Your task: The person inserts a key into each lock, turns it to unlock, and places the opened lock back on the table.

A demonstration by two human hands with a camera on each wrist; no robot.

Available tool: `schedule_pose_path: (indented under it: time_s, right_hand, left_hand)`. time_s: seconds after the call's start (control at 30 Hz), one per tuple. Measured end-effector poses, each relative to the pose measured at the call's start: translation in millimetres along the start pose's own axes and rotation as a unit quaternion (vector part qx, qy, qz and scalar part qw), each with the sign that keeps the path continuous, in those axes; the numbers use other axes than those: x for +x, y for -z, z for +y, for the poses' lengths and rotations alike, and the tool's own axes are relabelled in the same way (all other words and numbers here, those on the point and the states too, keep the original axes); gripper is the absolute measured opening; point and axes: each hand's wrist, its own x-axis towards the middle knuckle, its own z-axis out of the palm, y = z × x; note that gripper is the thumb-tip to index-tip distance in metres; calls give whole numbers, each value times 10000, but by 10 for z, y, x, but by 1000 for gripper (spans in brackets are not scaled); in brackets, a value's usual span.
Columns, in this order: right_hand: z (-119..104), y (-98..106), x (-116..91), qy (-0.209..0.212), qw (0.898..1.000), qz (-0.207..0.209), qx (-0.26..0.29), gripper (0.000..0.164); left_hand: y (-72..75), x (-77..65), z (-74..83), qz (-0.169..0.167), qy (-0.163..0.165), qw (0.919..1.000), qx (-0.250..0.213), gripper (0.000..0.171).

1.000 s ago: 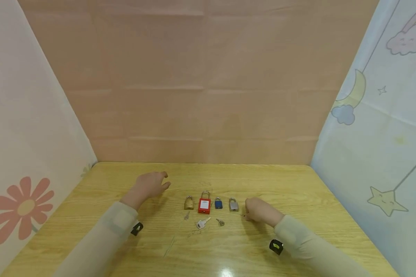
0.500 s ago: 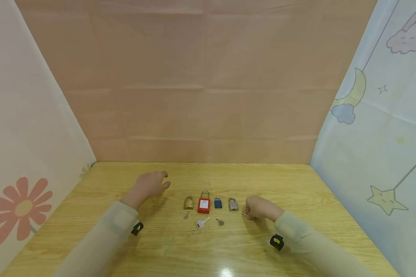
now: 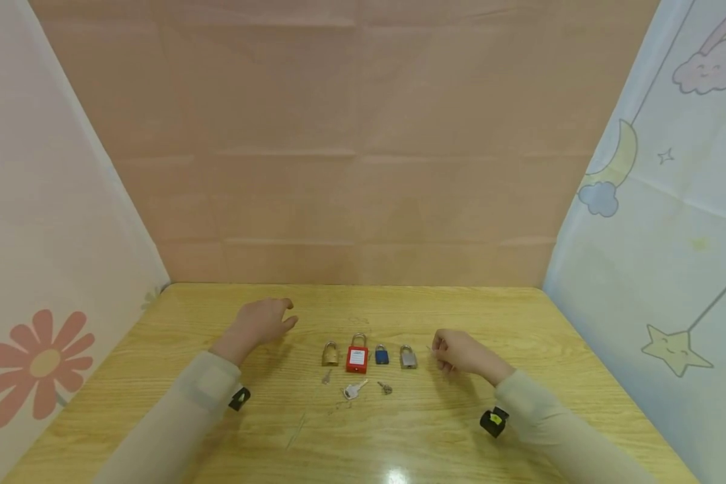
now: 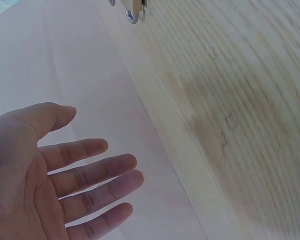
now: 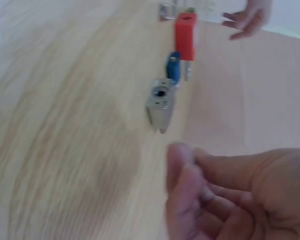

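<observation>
Four kinds of padlock stand in a row: a brass padlock [image 3: 330,355], a red padlock [image 3: 357,359], a blue padlock [image 3: 382,355] and a silver padlock [image 3: 408,358]. To the right of the silver one, my right hand [image 3: 462,351] is raised off the table. Its thumb and index finger pinch a small key [image 3: 430,348], mostly hidden by the fingers; only a thin pale end shows. In the right wrist view the silver padlock's keyhole [image 5: 160,93] faces the camera. My left hand [image 3: 263,322] hovers left of the brass padlock, fingers spread and holding nothing.
In front of the row lie a small key [image 3: 327,378], a larger key with a pale head [image 3: 354,389] and a small bunch of keys [image 3: 385,388]. The wooden table [image 3: 266,430] is bounded by a brown backdrop [image 3: 357,202] and printed side sheets.
My right hand has lifted from the table beside the silver padlock, bringing up the small key and shifting slightly right. The left hand and the padlocks have stayed put.
</observation>
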Motion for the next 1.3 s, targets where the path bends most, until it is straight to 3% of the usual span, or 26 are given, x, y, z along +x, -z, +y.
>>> schedule_pose_path:
  time_s: [0.17,0.3,0.43,0.57,0.67,0.93,1.07,1.17,1.23,1.3]
  right_hand:
    - [34,110,35,205,9908,-18,1335,24]
    - [68,177,40,340,9703,-270,2378,36]
    - [95,219,40,334,9434,-400,3276,42]
    - [83,262,21,76,9260,-332,3760,31]
    - [66,274,6,-109,9250,-237,3791,21]
    - [79,277,-10,-235,9296,-43,3679,22]
    - [82,292,-15,-256,9268,25,3748,22]
    - [83,292,-15,-198,9254,26,3785,22]
    - [86,285,-17,-143,9255,12,3786,23]
    - [82,277,-18,-109,9249,20,3800,23]
  left_hand:
    - [56,-44,54,10,8,10000,-3,44]
    - [97,-72,91,6,-11,10000,22,44]
    - [101,-75,88,41,-82,10000,12,44]
    - [106,-82,84,69,-109,9999,16,44]
    - [100,-81,75,74,-95,9999,-5,44]
    - [102,-35,162,30,-90,10000,-16,45]
    - [155,51,403,94,-194,9995,-221,42]
    - [180,133,710,149,-436,9957,-801,35]
    - [154,192,947,27,-613,9890,-1343,31]
    - [102,240,1191,-263,-747,9770,-1981,27]
